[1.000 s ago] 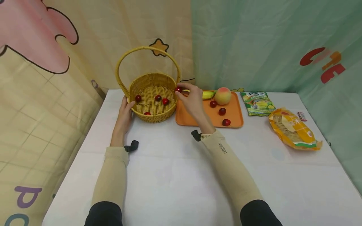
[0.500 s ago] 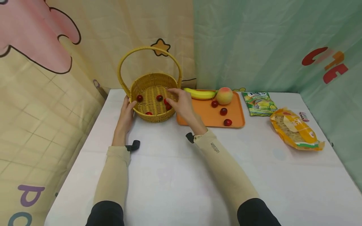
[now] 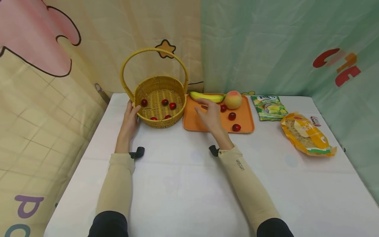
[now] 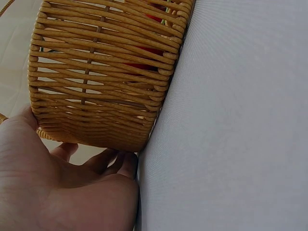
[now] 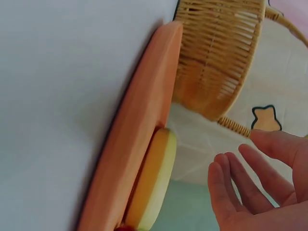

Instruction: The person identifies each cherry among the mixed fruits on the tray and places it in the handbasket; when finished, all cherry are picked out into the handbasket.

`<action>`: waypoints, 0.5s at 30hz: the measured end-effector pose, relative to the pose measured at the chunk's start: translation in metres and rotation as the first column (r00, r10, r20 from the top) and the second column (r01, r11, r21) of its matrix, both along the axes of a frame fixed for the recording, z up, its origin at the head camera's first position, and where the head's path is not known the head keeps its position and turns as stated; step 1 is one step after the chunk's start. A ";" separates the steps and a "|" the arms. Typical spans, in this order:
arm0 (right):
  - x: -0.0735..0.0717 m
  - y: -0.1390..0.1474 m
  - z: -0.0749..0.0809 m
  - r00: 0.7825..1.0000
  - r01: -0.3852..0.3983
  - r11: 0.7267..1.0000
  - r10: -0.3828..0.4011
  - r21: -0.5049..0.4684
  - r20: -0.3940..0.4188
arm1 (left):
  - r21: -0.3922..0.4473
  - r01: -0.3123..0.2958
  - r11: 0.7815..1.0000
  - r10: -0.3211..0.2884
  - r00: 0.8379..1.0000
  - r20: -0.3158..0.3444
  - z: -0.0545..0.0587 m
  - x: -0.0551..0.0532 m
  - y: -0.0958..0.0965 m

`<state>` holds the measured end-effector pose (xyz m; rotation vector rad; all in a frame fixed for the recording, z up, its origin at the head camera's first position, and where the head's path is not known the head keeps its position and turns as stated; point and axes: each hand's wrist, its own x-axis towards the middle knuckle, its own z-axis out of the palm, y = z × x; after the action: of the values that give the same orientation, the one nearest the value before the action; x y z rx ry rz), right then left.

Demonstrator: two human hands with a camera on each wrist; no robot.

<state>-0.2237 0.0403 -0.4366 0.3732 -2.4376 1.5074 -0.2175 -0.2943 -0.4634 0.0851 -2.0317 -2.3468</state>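
A yellow wicker basket [image 3: 158, 123] with a tall arched handle stands at the back left, holding several dark red cherries [image 3: 172, 105]. My left hand [image 3: 129, 123] grips its left side, thumb at the rim and fingers around the outer wall, as the left wrist view also shows. My right hand [image 3: 211, 115] hovers over the left half of the orange tray [image 3: 192, 123], fingers loosely bent and apart. Nothing lies between them in the right wrist view. On the tray are a banana [image 3: 207, 97], a peach [image 3: 233, 99] and three cherries [image 3: 232, 116], all toward the back and right.
Right of the tray lies a green snack packet [image 3: 269, 108]. Farther right are a yellow-orange bag [image 3: 308, 135] and a small wrapped piece [image 3: 315, 121]. A white cloth covers the table [image 3: 177, 184], with printed curtains [image 3: 254, 46] close behind it.
My right hand carried a cherry over the basket rim, let it go inside, then moved back right above the tray. My left hand stayed on the basket.
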 end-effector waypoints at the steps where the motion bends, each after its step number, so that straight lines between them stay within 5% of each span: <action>1: 0.001 0.004 -0.002 1.000 0.024 1.000 -0.024 -0.001 0.009 | -0.001 0.000 1.000 0.000 1.000 0.002 0.000 0.000 0.000; 9: -0.002 0.032 -0.010 0.987 0.156 0.988 -0.156 0.013 0.041 | -0.017 -0.012 1.000 0.012 1.000 0.018 0.001 0.001 0.001; 15: -0.008 0.048 -0.015 0.960 0.271 0.961 -0.274 0.049 0.062 | -0.026 -0.013 1.000 0.013 1.000 0.014 -0.010 -0.007 -0.004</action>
<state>-0.2312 0.0887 -0.4513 -0.0098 -2.4529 1.3750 -0.2250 -0.2985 -0.4737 0.1144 -2.0603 -2.3186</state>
